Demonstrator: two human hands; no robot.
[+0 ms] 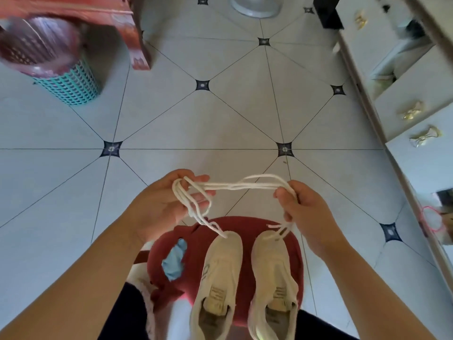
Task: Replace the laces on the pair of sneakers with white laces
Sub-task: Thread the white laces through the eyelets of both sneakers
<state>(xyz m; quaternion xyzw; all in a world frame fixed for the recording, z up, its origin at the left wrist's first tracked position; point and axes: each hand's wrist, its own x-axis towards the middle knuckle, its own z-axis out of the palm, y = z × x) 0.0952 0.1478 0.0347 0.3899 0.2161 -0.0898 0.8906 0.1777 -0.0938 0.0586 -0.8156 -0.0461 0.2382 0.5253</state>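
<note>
2 sneakers (220, 266) on the red stool (247, 224) look unlaced. Your left hand (166, 200) and right hand (306, 214) both grip the bundled white laces (235, 186); I judge threading not started.

white laces (235, 186), cream sneakers (218, 273), teal bin (71, 87)

sneakers (218, 273) (273, 271) 2 | white lace bundle (235, 186) 1 | bin (68, 82) 1 | blue cloth (174, 261) 1

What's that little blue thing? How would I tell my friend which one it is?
Find the round red stool at the bottom middle, with two cream sneakers standing on it. Just left of the left sneaker lies a small crumpled blue thing, a cloth or glove. It is the only blue item on the red cover.
</note>
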